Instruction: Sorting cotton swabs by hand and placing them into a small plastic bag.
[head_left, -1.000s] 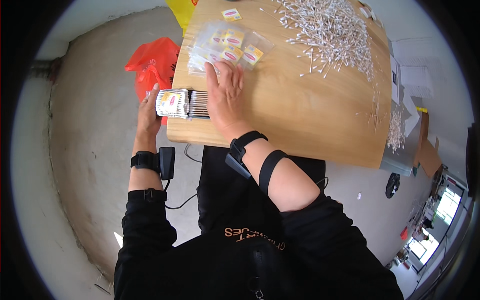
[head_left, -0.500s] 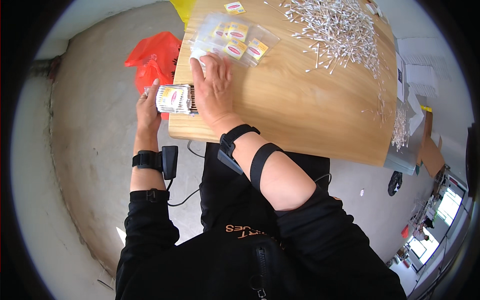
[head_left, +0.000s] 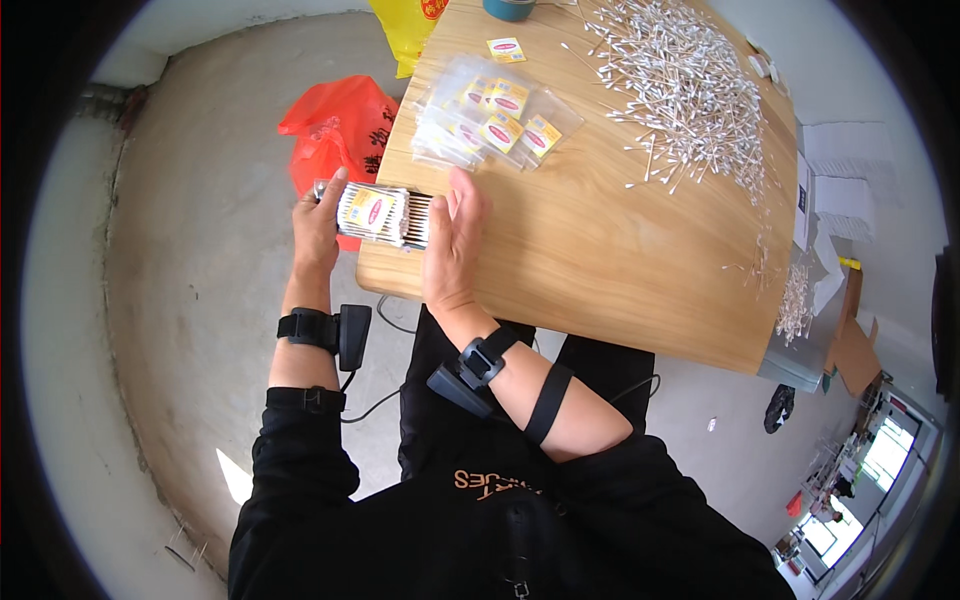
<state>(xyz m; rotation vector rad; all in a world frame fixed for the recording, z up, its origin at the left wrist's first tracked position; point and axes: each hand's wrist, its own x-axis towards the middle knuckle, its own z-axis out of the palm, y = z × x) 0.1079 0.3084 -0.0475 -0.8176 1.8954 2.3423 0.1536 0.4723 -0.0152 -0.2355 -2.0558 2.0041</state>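
Observation:
My left hand (head_left: 316,235) is closed around the left end of a pack of cotton swabs (head_left: 372,212), thumb on top. The pack lies sideways over the table's left edge, a yellow-and-white label showing on its face. Rows of swabs stick out at its right end. My right hand (head_left: 458,245) stands on edge at that end, fingers stretched out and palm toward the swabs. It appears to touch the pack, though its inner side is partly hidden. Just beyond lie clear plastic bags (head_left: 450,140) with several yellow-and-white labels (head_left: 501,131) in and on them.
A big heap of loose cotton swabs (head_left: 690,100) covers the table's (head_left: 610,260) far right, with stray ones along the right edge. One label (head_left: 506,50) lies farther back near a teal container (head_left: 510,8). Red (head_left: 335,125) and yellow (head_left: 405,35) plastic bags are at the left.
My right hand has come away from the clear bags, back to the pack's right end, its fingers now upright. My left hand keeps hold of the pack. The whole view has shifted slightly.

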